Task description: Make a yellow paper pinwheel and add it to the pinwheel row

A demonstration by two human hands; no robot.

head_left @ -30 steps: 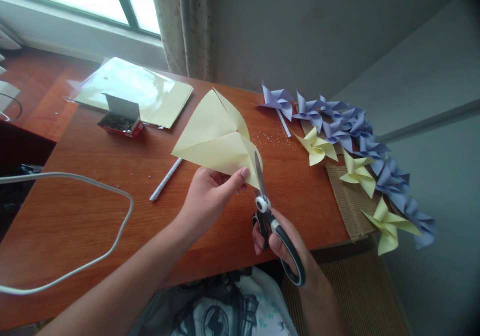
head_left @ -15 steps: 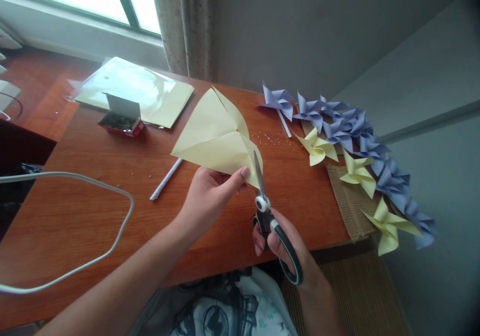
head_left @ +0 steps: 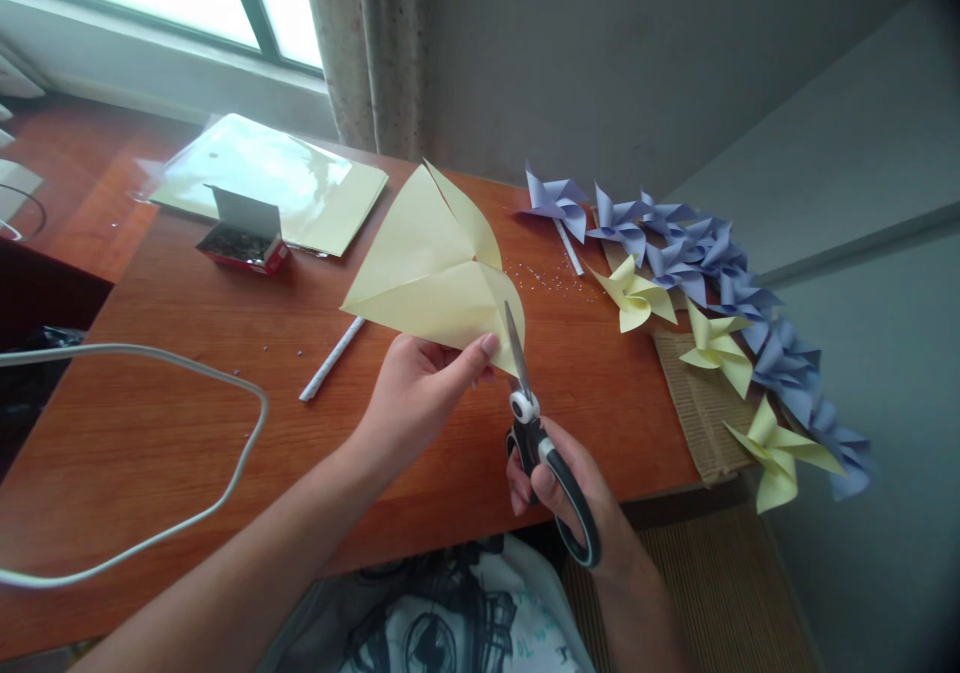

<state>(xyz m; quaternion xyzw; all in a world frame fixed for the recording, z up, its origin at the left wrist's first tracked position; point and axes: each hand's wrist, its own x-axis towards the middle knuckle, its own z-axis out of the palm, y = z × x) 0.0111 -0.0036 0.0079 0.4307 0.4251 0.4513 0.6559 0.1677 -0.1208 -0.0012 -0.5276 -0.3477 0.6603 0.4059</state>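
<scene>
Scissors (head_left: 536, 423) gripped in right hand (head_left: 570, 493), fingers through the black handles, blades cutting into near corner of the folded yellow paper (head_left: 435, 268). Left hand (head_left: 420, 393) pinches that paper's near edge, thumb on top, just left of the blades, above the wooden desk (head_left: 187, 423). Farther back: staple box (head_left: 244, 238), paper pinwheels (head_left: 690, 263) along the right.

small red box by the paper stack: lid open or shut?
Open. The red box has its pale lid flap standing upright at the back, and dark small contents show inside. What the contents are cannot be told.
</scene>
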